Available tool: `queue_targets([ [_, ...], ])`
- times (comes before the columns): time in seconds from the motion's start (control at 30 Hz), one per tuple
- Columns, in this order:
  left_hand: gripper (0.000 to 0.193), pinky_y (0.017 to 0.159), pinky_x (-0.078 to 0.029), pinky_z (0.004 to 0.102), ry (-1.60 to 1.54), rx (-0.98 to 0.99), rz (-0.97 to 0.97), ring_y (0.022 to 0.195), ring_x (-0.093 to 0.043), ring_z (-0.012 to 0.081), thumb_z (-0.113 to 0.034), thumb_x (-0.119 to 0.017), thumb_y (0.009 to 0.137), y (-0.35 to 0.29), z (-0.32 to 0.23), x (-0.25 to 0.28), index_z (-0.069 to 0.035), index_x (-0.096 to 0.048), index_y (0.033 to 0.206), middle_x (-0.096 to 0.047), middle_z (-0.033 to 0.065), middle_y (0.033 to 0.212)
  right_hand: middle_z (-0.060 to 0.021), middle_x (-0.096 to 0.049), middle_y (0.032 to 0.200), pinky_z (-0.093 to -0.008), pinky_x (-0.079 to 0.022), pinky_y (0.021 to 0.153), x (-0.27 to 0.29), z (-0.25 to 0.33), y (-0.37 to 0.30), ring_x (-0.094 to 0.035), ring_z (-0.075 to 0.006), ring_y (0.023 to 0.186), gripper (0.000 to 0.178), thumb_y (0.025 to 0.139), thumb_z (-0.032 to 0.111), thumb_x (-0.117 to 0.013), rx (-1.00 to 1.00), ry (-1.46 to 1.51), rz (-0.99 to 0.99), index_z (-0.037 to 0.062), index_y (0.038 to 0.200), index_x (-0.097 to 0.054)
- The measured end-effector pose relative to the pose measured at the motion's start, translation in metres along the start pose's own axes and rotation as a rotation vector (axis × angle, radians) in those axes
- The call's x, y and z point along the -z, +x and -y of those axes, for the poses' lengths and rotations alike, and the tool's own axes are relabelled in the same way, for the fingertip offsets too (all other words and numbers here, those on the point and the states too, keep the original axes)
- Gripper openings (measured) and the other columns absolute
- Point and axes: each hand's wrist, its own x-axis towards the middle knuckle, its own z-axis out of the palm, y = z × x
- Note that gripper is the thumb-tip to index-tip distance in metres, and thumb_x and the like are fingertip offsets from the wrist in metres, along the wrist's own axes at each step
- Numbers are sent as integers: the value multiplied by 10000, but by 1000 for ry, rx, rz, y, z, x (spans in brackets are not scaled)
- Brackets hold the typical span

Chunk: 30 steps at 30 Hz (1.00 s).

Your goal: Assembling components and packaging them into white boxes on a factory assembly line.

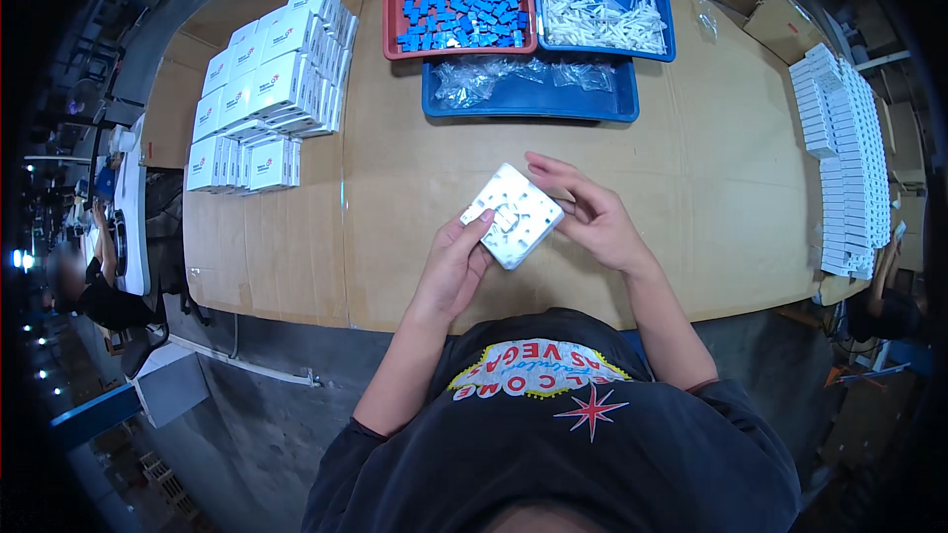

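A white, square plastic housing (511,216) with rounded corners is held above the cardboard-covered table, turned so that one corner points toward the far side. Its upward face shows moulded recesses and small holes. My left hand (459,262) grips its left side, thumb on the face and the other fingers underneath. At the right corner is my right hand (592,217), its index and middle fingers stretched out and apart beyond the edge. The right thumb is partly hidden, and whether it touches the housing I cannot tell.
White printed boxes (262,79) are stacked at the left. At the back stand a red tray (390,35) of blue parts, a blue tray (664,25) of white sticks and another blue tray (533,111) of clear bags. White pieces (839,168) are stacked far right. People work at both sides.
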Motion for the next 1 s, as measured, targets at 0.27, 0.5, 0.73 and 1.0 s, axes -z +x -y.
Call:
queue_targets([
  [0.27, 444, 1070, -537, 368, 296, -387, -95, 1242, -654, 207, -11, -650, 1026, 8, 22, -18, 39, -466, 1427, -655, 158, 1337, -140, -620, 1401, -393, -555, 1013, -24, -2, -11, -655, -220, 1232, 832, 891, 205, -871, -354, -47, -191, 17, 1570, -429],
  [0.5, 913, 1249, -355, 458, 938, -741, 188, 1573, -333, 376, -43, -870, 781, 5, 32, -9, -25, -366, 1542, -267, 279, 1704, -163, -485, 1555, -534, -454, 1166, -38, -5, -9, -493, -288, 1455, 935, 788, 135, -912, -21, -104, -327, 39, 1556, -387],
  [0.73, 929, 1272, -284, 478, 902, -759, 69, 1523, -389, 376, -274, -780, 903, 14, 56, 18, 23, -269, 1621, -362, 242, 1643, -172, -428, 1599, -462, -415, 1209, 1, -8, -9, -445, -290, 1491, 1058, 783, 142, -912, 8, -368, -177, 20, 1625, -282],
  [1.0, 515, 1225, -362, 504, 1023, -716, 48, 1468, -448, 386, -132, -744, 911, 20, 76, 26, 0, -593, 1385, -509, 221, 1513, -190, -463, 1554, -471, -462, 1173, 79, -15, -43, -503, -307, 1431, 1043, 807, 168, -895, -102, -467, -424, 33, 1632, -272],
])
